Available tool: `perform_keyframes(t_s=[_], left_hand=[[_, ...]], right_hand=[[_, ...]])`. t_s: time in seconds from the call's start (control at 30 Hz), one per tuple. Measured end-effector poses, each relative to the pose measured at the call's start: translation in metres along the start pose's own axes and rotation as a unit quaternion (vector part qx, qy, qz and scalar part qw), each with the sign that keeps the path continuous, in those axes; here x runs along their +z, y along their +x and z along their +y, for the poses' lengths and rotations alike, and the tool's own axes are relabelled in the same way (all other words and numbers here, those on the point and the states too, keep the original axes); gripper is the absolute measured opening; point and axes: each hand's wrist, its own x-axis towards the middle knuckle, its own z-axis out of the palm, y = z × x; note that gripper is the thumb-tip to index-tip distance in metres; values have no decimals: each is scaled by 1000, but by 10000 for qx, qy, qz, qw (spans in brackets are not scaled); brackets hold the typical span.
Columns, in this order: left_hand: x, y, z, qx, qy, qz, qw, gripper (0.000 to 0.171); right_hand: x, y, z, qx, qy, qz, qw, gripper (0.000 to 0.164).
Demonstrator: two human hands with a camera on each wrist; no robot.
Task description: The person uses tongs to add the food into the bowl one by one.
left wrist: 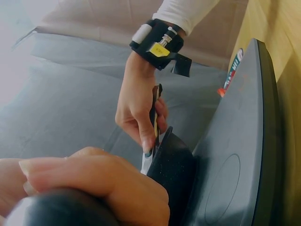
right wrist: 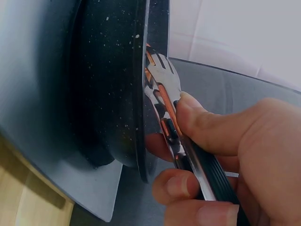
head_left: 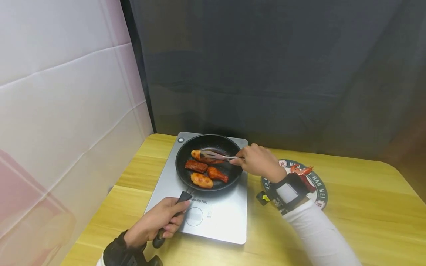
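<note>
My left hand (head_left: 166, 216) grips the black handle (head_left: 185, 197) of a frying pan (head_left: 183, 152). In my right hand (head_left: 256, 160) are metal tongs (right wrist: 162, 77) with dark grips, held between thumb and fingers. The tongs' slotted tips reach over the pan rim to an orange-brown piece of food (head_left: 195, 154) at the back; whether they clamp it I cannot tell. Nearer in the pan lie a dark red slab of meat (head_left: 196, 166), a red drumstick (head_left: 217, 174) and a yellow-orange chicken piece (head_left: 202, 180). The left wrist view shows the right hand (left wrist: 138, 101) beyond the pan's edge.
Under the pan is a silver induction cooker (head_left: 223, 225) on a wooden table (head_left: 359, 221). A green-rimmed plate (head_left: 322, 190), partly behind my right wrist, bears a shrimp (head_left: 301, 170) and a dark red piece. A dark curtain (head_left: 266, 74) hangs behind, a pale one (head_left: 66, 111) at left.
</note>
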Motion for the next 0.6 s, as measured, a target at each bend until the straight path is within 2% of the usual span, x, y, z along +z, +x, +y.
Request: perform_keyframes(t_s=[0.33,0.6], left_hand=[[1,-1,3,4,2,17,10000,30],[1,-1,1,-1,-28,21,10000,29]], right_hand=[[0,4,0,98,65,-183,9998,29],[-2,4,-2,304,-122,-247,9992,34]])
